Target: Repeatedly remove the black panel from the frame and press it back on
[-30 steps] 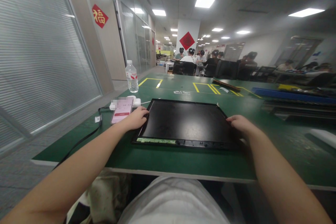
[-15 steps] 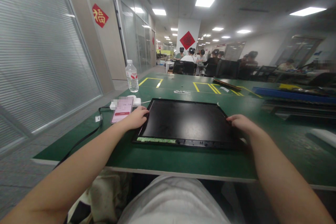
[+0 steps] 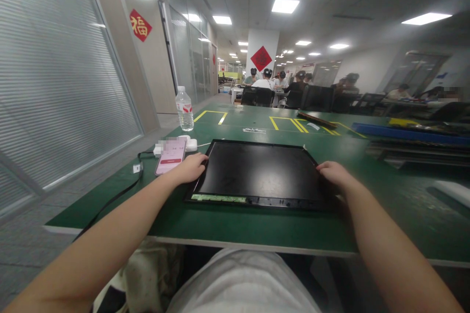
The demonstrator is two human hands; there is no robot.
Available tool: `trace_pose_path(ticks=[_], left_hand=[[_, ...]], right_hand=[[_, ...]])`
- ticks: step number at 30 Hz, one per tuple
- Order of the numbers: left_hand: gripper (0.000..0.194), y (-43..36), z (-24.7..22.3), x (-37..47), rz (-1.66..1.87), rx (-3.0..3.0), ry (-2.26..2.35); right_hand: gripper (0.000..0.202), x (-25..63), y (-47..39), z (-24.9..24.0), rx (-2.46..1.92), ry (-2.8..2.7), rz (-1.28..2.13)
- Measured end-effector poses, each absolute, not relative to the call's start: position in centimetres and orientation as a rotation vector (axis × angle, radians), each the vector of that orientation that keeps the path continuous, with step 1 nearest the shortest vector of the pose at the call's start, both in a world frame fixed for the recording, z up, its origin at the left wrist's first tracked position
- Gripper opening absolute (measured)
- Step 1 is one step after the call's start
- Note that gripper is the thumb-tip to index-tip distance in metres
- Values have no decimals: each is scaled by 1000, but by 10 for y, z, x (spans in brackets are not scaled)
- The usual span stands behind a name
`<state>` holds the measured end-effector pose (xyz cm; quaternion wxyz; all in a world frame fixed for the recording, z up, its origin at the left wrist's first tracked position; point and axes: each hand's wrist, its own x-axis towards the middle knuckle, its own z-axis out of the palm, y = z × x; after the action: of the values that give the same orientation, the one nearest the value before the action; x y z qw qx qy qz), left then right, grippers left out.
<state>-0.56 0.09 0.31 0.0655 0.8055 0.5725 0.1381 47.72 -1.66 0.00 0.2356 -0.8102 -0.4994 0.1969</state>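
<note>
A black flat screen panel [image 3: 260,168] lies face up on the green table [image 3: 235,227] in front of me. Along its near edge runs a green circuit strip [image 3: 219,198] on the left half. My left hand [image 3: 193,167] grips the panel's left edge, fingers closed over the frame. At the right edge, my right hand [image 3: 332,172] pinches the frame near the upper right side. The undersides of both grips are hidden. Just left of my left hand lies a phone [image 3: 171,155] with a lit pink screen.
A water bottle [image 3: 184,109] stands at the back left beside a white charger [image 3: 191,144] and a black cable [image 3: 117,197]. Yellow tape marks [image 3: 290,123] line the far side. Long blue [image 3: 407,132] and dark bars lie at right. Several people sit at tables beyond.
Both hands keep their hold on the panel's sides, with slight finger shifts. The whole view has moved a little; the panel stays in place on the table.
</note>
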Motion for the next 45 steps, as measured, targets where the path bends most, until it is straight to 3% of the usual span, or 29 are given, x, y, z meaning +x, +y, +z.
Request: trace_pose_path(ticks=[10, 17, 25, 31, 37, 45], left_hand=[[56, -4, 6, -5, 438, 2328, 1689], [58, -12, 12, 1, 412, 2273, 1736], [65, -10, 10, -2, 493, 2190, 1702], [71, -3, 5, -9, 844, 2012, 1463], [77, -13, 19, 3, 1149, 1386, 1174], [45, -14, 20, 13, 1351, 1124, 1302]], right_hand=[[29, 489, -10, -4, -2260, -1334, 399], [23, 482, -14, -3, -2310, -1399, 478], [25, 472, -16, 1, -2390, -1509, 286], [22, 473, -15, -1, -2370, -1534, 278], [15, 474, -12, -3, -2364, -1526, 272], [16, 473, -14, -2, -2363, -1543, 312]])
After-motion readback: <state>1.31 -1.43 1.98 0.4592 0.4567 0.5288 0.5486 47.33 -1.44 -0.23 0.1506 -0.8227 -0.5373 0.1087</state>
